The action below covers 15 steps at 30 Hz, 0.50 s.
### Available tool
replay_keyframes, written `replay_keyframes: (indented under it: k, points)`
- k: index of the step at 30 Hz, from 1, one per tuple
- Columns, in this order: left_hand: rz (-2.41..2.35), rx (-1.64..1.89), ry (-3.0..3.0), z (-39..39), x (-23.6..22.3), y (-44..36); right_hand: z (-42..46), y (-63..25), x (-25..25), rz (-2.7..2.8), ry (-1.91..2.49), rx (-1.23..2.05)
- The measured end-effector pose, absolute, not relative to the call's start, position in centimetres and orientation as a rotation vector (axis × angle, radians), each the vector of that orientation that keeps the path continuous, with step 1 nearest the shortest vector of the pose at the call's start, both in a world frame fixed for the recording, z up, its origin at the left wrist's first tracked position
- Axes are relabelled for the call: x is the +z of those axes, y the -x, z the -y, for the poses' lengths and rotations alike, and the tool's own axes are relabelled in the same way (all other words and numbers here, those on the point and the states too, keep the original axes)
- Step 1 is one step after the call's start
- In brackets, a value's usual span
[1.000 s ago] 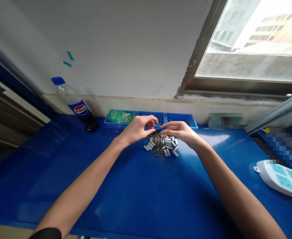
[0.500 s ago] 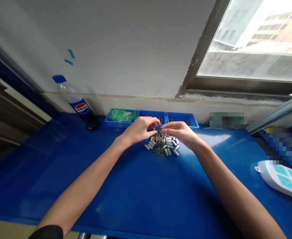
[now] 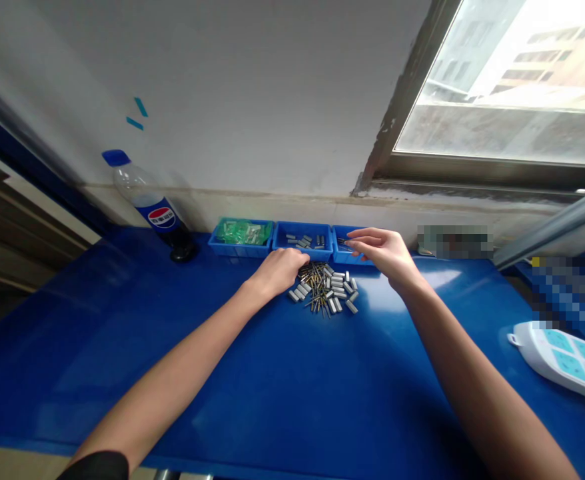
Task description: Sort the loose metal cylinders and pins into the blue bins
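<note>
A pile of thin dark-and-brass metal pins (image 3: 318, 293) lies on the blue table, mixed with short silver cylinders (image 3: 337, 305). My left hand (image 3: 286, 268) is at the pile's upper left edge, fingers curled down and closed; what they pinch is hidden. Over the right blue bin (image 3: 362, 259) hovers my right hand (image 3: 380, 252), fingertips apart at its near left part. Thin dark pins (image 3: 343, 243) show in that bin beside the fingertips. The middle blue bin (image 3: 302, 255) contains several small grey cylinders (image 3: 306, 240).
Green plastic packaging (image 3: 242, 232) fills the left blue bin (image 3: 237, 251). A cola bottle (image 3: 160, 217) stands at the back left by the wall. On the right lies a white power strip (image 3: 537, 343); a metal pole (image 3: 552, 223) slants above the table's right side.
Both hands were together above the pile, with a thin dark pin at the fingers. My right hand has moved right to the right bin; my left has lowered to the pile.
</note>
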<state>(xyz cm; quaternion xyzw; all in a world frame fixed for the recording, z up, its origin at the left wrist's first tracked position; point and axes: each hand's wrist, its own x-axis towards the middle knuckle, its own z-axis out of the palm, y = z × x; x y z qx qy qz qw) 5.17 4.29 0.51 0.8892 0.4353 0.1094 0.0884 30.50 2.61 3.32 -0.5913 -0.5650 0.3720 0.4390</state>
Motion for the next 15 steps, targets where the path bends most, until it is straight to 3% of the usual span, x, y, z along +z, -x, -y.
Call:
replay_keyframes:
  k: [9, 15]
  points:
    - [-1.274, 0.395, -2.628, -4.8, 0.5, -5.0, -2.5, -29.6, 2.5, 1.477, 1.398, 0.981]
    - [-1.089, 0.662, -2.52, -4.3, 1.6, -5.2, -2.4, -29.4, 2.4, 1.52, 1.394, 1.012]
